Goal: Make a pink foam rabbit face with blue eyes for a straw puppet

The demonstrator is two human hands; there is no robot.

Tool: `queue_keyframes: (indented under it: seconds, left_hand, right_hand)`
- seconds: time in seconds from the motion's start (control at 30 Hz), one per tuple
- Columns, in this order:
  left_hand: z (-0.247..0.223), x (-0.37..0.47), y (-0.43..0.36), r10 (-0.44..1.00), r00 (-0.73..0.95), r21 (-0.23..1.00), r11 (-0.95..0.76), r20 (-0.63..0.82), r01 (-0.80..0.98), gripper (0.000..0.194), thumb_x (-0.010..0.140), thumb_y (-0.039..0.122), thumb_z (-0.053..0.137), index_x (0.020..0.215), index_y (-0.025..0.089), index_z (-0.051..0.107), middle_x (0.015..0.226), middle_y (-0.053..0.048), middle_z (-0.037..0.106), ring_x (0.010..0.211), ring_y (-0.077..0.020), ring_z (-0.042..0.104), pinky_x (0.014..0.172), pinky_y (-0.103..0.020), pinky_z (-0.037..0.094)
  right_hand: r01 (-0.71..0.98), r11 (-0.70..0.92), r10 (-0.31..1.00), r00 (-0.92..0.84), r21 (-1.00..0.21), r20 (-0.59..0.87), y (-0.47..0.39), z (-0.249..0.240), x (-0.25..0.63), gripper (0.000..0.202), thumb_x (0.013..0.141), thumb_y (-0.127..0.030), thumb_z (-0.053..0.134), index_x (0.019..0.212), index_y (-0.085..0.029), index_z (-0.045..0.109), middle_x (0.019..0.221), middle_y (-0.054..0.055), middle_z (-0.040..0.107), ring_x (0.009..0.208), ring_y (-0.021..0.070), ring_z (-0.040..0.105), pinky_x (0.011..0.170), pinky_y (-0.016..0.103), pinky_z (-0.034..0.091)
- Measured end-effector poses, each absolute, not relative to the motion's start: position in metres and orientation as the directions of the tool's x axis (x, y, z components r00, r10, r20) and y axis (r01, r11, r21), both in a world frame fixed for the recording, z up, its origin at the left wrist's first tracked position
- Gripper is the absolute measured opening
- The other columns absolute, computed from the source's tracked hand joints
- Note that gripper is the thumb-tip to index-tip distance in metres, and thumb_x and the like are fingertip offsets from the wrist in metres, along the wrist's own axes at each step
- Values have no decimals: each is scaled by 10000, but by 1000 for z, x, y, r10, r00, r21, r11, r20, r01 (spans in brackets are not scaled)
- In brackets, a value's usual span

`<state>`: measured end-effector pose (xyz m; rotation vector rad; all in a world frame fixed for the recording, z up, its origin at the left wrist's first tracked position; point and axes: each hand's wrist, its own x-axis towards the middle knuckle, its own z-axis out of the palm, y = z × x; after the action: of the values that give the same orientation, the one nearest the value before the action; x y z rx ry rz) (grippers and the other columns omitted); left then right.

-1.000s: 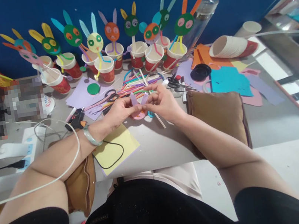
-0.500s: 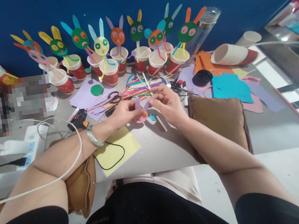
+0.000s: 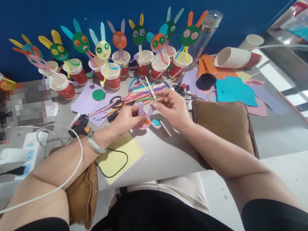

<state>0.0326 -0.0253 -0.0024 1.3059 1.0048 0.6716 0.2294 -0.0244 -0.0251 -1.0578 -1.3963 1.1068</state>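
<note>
Over the middle of the table, my left hand [image 3: 127,119] pinches a small pink paper rabbit face [image 3: 145,124] with orange spots. One purple paper ear [image 3: 140,108] stands up from it beside my left fingers. At the face's right side is a second purple ear [image 3: 149,112], its upper end between the thumb and fingers of my right hand [image 3: 172,107]. Whether this ear is stuck to the face, I cannot tell. Just below my right fingers lie a small blue paper piece [image 3: 156,122] and a pale stick [image 3: 165,128].
Several red-and-white paper cups [image 3: 112,76] with paper rabbits line the back. Pipe cleaners [image 3: 136,92] and scissors [image 3: 117,102] lie before them. A glue gun [image 3: 80,124] and power strip [image 3: 30,151] are left; a brown cushion [image 3: 222,128] and blue paper [image 3: 235,91] are right.
The view has shifted slightly. Both hands keep their pinches, with the right fingers at the purple ear's upper end; little else differs.
</note>
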Motion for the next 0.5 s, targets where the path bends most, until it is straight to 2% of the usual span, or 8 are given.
queue_keyframes:
  seconds: [0.23, 0.37, 0.5]
  left_hand:
    - [-4, 32, -25, 874, 420, 969, 202, -243, 141, 118, 736, 236, 747, 701, 148, 676, 608, 3, 662, 568, -101, 601, 546, -207, 481]
    - [-4, 32, -25, 869, 445, 975, 179, -218, 129, 105, 736, 235, 735, 709, 147, 686, 620, -3, 682, 569, -98, 606, 541, -201, 473]
    - [-4, 32, -25, 866, 449, 975, 184, -219, 122, 89, 727, 219, 729, 706, 145, 686, 610, 4, 681, 559, -94, 606, 529, -191, 466]
  right_hand:
    - [148, 288, 958, -47, -946, 284, -27, -26, 229, 328, 835, -373, 812, 1075, -238, 634, 843, 4, 757, 814, 195, 751, 860, 398, 594]
    - [146, 317, 948, -61, -937, 312, -28, -25, 229, 301, 855, -356, 786, 1094, -242, 643, 899, 24, 783, 853, 205, 767, 871, 399, 595]
    - [186, 326, 945, -61, -927, 320, -29, -24, 230, 308, 827, -326, 809, 1080, -238, 656, 853, 3, 766, 843, 207, 768, 902, 411, 590]
